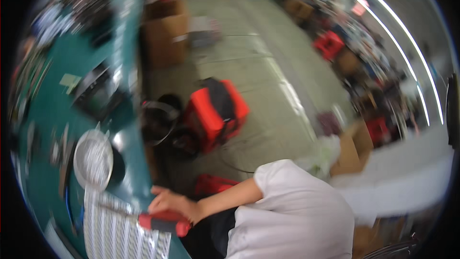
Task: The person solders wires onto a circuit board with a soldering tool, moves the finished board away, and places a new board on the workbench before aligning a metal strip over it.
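Note:
My right hand [175, 205], at the end of a bare forearm from a white short sleeve, is over the front edge of the green bench. It is closed on a screwdriver [165, 223] with a red and black handle. The thin shaft points left across a sheet of small repeated pale parts [112, 232] on the bench. Some fingers stick out beyond the handle, blurred. Just past the sheet stands a round pale bowl [94, 160] with shiny clear wrapping or small parts inside; which, I cannot tell. My left hand is out of view.
A dark framed device [98, 93] lies farther along the bench [57, 74], with blurred hand tools at its left. On the floor beyond the edge are a red and black stool or box [215, 112] and a cardboard box [165, 33]. Another open carton [352, 148] stands right.

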Tool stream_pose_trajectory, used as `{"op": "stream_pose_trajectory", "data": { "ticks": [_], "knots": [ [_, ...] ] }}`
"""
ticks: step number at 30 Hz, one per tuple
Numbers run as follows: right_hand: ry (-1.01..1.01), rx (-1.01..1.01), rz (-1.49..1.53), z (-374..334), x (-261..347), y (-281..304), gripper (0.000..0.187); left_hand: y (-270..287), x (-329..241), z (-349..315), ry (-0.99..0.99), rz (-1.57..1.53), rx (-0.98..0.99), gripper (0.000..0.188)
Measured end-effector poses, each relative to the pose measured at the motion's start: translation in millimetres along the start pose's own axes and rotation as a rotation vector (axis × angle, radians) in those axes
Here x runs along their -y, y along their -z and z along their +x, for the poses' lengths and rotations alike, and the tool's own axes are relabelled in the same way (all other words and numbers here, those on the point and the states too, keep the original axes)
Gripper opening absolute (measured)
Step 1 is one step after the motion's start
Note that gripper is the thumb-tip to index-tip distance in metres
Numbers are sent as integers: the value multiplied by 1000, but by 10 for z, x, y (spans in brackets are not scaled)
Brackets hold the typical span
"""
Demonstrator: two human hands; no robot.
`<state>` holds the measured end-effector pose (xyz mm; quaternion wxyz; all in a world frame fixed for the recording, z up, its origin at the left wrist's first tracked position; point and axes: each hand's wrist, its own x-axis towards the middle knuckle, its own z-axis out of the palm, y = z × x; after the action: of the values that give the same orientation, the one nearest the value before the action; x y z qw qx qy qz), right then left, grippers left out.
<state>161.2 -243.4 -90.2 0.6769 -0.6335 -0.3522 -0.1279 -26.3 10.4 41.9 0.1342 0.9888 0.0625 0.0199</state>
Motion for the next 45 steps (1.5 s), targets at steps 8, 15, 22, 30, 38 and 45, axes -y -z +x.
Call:
{"op": "stream_pose_trajectory", "data": {
  "ticks": [8, 15, 22, 30, 38, 45],
  "knots": [
    [-1, -50, 40, 88, 103, -259, 65, -342, 348, 379, -63, -161, -33, 23],
    [56, -103, 24, 62, 69, -288, 66, -421, 208, 639, -228, -182, 15, 22],
    [92, -121, 21, 94, 35, -370, 47, -440, 56, 930, -374, -149, 62, 22],
    [210, -133, -108, 122, 51, -374, 43, -484, -219, 987, -464, -127, 82, 21],
    [109, -66, -37, 117, 46, -353, 46, -405, -276, 896, -455, -93, 16, 21],
    [70, -68, -22, 142, 62, -355, 48, -436, -299, 848, -445, -104, -51, 21]
  ]
}}
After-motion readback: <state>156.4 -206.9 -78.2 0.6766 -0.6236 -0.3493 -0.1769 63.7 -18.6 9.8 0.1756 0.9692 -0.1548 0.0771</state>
